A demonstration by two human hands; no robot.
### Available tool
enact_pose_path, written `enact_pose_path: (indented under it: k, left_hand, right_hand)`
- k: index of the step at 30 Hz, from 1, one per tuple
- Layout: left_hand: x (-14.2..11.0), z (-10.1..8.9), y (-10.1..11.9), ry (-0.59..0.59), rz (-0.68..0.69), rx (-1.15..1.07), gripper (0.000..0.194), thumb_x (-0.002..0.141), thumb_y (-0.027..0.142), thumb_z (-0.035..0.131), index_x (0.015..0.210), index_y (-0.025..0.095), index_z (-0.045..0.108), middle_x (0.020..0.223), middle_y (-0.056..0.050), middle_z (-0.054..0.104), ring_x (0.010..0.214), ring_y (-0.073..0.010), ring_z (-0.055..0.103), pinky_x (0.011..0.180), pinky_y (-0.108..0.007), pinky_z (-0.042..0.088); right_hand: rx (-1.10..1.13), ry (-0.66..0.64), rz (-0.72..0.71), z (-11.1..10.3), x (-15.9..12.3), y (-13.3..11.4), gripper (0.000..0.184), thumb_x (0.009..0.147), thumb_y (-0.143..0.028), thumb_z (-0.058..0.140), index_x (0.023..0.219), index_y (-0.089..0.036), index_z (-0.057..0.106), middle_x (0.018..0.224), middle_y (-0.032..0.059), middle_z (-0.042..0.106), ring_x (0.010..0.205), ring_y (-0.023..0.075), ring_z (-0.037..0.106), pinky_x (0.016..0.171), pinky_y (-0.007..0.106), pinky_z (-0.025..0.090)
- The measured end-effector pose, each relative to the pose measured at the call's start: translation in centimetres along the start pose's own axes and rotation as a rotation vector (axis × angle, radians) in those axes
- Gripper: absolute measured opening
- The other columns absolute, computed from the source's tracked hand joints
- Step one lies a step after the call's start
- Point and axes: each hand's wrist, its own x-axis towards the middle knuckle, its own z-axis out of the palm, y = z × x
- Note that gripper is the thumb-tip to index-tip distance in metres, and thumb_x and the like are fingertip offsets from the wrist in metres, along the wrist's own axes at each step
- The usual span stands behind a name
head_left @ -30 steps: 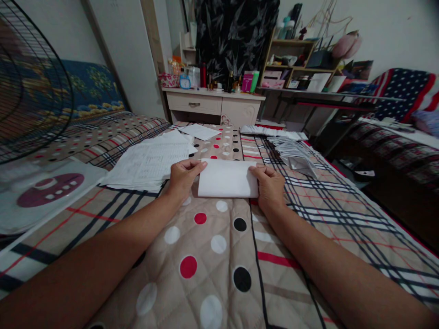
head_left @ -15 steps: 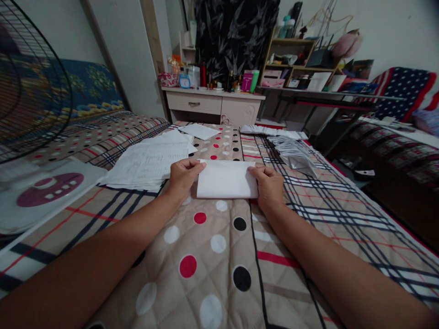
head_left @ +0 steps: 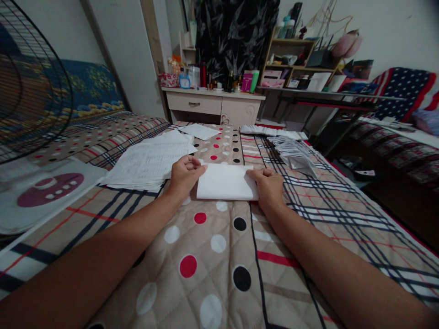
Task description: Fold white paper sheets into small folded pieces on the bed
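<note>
A folded sheet of white paper [head_left: 227,183] lies low over the bed, its lower edge close to the patterned cover. My left hand [head_left: 185,176] pinches the paper's upper left corner, thumb on top and the other fingers curled behind. At the opposite end, my right hand [head_left: 269,183] grips the upper right side with its thumb pressed on the face. Beyond my left hand is a stack of written sheets [head_left: 147,160], with another white sheet [head_left: 200,131] farther back. A pile of folded papers [head_left: 293,153] sits past my right hand.
The quilted bedspread [head_left: 206,283] has dots and plaid stripes. A fan [head_left: 34,82] stands at the left, above a white thing with a purple oval [head_left: 50,189]. A drawer cabinet [head_left: 195,103] is at the back, and a desk [head_left: 329,93] at the back right.
The paper's top edge has come down slightly toward me, and both thumbs have moved a little with it. My left fingers have lifted and curled a bit more.
</note>
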Motion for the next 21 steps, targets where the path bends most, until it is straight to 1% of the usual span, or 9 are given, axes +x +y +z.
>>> enact_pose_path:
  k: [3, 5, 7, 9, 12, 15, 18, 21]
  left_hand:
    - [-0.1, -0.2, 0.2, -0.048, 0.014, 0.07, 0.035, 0.059, 0.024, 0.074, 0.087, 0.018, 0.056, 0.063, 0.003, 0.064, 0.054, -0.012, 0.058, 0.05, -0.019, 0.039]
    - [0.0, -0.4, 0.2, -0.085, 0.036, 0.17, 0.035, 0.06, 0.023, 0.072, 0.091, 0.017, 0.057, 0.063, 0.002, 0.064, 0.053, -0.0126, 0.058, 0.048, -0.019, 0.039]
    - [0.1, -0.4, 0.2, -0.122, 0.084, 0.291, 0.032, 0.062, 0.02, 0.069, 0.092, 0.017, 0.059, 0.062, 0.002, 0.064, 0.053, -0.0127, 0.058, 0.049, -0.02, 0.04]
    - [0.3, -0.4, 0.0, -0.166, 0.162, 0.418, 0.03, 0.063, 0.016, 0.065, 0.092, 0.017, 0.061, 0.061, 0.002, 0.064, 0.053, -0.0127, 0.058, 0.052, -0.021, 0.042]
    - [0.7, -0.2, -0.5, -0.231, 0.286, 0.642, 0.026, 0.064, 0.013, 0.061, 0.09, 0.018, 0.065, 0.063, 0.002, 0.065, 0.057, -0.0134, 0.059, 0.056, -0.023, 0.043]
    - [1.0, -0.1, -0.8, -0.29, 0.338, 0.833, 0.02, 0.067, 0.012, 0.06, 0.083, 0.019, 0.069, 0.067, 0.0, 0.066, 0.062, -0.0148, 0.06, 0.059, -0.025, 0.044]
    - [1.0, -0.1, -0.8, -0.351, 0.385, 0.923, 0.018, 0.07, 0.012, 0.058, 0.081, 0.02, 0.071, 0.075, -0.002, 0.067, 0.069, -0.0165, 0.06, 0.066, -0.028, 0.046]
    - [1.0, 0.0, -0.7, -0.354, 0.504, 0.987, 0.02, 0.071, 0.01, 0.059, 0.081, 0.02, 0.072, 0.089, -0.005, 0.066, 0.084, -0.0204, 0.06, 0.076, -0.033, 0.047]
  right_hand:
    - [-0.077, -0.014, -0.028, -0.2, 0.6, 0.2, 0.022, 0.051, -0.027, 0.069, 0.05, -0.017, 0.05, 0.049, -0.0038, 0.05, 0.047, 0.0096, 0.044, 0.042, 0.021, 0.032]
    - [-0.121, -0.054, -0.073, -0.4, 1.3, 0.4, 0.02, 0.05, -0.025, 0.07, 0.055, -0.017, 0.052, 0.053, -0.0033, 0.054, 0.049, 0.0101, 0.047, 0.044, 0.022, 0.035]
    - [-0.169, -0.1, -0.135, -0.6, 2.0, 0.7, 0.023, 0.048, -0.022, 0.07, 0.063, -0.018, 0.053, 0.058, -0.0034, 0.057, 0.051, 0.0107, 0.05, 0.047, 0.022, 0.038]
    - [-0.279, -0.127, -0.208, -0.9, 2.7, 0.9, 0.025, 0.049, -0.02, 0.07, 0.069, -0.018, 0.054, 0.06, -0.0032, 0.059, 0.053, 0.0115, 0.051, 0.05, 0.023, 0.039]
    - [-0.53, -0.163, -0.309, -1.1, 3.3, 1.0, 0.02, 0.053, -0.019, 0.067, 0.07, -0.019, 0.056, 0.061, -0.0024, 0.06, 0.055, 0.0122, 0.052, 0.052, 0.023, 0.037]
    - [-0.733, -0.219, -0.37, -1.2, 3.3, 0.8, 0.014, 0.057, -0.019, 0.065, 0.07, -0.019, 0.06, 0.064, -0.0012, 0.062, 0.058, 0.0129, 0.053, 0.053, 0.024, 0.034]
    - [-0.876, -0.252, -0.408, -1.1, 3.0, 0.5, 0.01, 0.062, -0.02, 0.063, 0.072, -0.02, 0.064, 0.068, -0.0007, 0.065, 0.061, 0.0136, 0.055, 0.053, 0.024, 0.032]
    - [-0.945, -0.272, -0.426, -1.1, 2.7, 0.2, 0.01, 0.064, -0.02, 0.062, 0.073, -0.022, 0.066, 0.07, -0.0008, 0.066, 0.063, 0.0143, 0.056, 0.053, 0.025, 0.031]
